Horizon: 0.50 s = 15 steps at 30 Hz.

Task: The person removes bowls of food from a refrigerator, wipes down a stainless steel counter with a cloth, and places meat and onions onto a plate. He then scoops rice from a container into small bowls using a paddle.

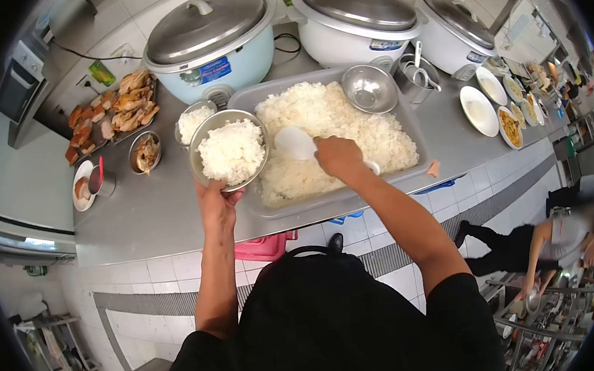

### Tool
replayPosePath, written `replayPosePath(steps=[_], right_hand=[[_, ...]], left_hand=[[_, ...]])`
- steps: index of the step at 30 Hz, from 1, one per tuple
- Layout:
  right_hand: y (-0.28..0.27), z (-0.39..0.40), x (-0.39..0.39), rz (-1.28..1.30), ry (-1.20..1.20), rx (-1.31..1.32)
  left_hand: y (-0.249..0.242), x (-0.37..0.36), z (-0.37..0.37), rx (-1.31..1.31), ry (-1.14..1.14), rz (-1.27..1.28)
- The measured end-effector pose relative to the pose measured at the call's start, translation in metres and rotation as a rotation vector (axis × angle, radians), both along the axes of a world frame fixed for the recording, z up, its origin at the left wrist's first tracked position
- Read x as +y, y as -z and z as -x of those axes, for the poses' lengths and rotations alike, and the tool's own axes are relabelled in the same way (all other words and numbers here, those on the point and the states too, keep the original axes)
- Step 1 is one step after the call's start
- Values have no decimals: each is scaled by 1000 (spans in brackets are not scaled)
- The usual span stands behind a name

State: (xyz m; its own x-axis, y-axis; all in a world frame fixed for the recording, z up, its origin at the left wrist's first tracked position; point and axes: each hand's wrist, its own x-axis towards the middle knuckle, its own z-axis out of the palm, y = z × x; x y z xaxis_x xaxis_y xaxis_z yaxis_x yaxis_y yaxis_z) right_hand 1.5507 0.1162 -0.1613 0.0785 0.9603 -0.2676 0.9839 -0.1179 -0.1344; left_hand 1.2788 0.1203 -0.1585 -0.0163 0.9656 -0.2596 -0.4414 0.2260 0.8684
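My left hand (218, 196) holds a metal bowl (198, 166) heaped with white rice (233, 152), its fingers under the near rim. Closed round the handle of a pale rice paddle (295, 144) is my right hand (340, 156). The paddle's blade lies over the rice in a large grey tray (411, 126), a little right of the bowl. An empty metal bowl (369, 89) rests on the rice at the tray's back right. Behind the held bowl stands a smaller bowl of rice (193, 122).
Three lidded rice cookers (234, 69) line the back. Cooked meat (133, 104), a small bowl of meat (146, 153) and a metal cup (102, 182) are left. A utensil pot (415, 84) and plates (478, 111) stand right. Another person (549, 240) is at far right.
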Motion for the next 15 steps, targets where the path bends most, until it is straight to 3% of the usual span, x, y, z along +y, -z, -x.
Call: replayPosePath(steps=[7,9,15], right_hand=[[26,33,2,-41,-322,20],[17,14,20,557,-298,443],[-1,-2,21,723,-219,676]], left_hand=[[-14,-60,58,145,-173,45],[-12,-73,70,159,-185,61],[-14,-83,71,213,-172,59]])
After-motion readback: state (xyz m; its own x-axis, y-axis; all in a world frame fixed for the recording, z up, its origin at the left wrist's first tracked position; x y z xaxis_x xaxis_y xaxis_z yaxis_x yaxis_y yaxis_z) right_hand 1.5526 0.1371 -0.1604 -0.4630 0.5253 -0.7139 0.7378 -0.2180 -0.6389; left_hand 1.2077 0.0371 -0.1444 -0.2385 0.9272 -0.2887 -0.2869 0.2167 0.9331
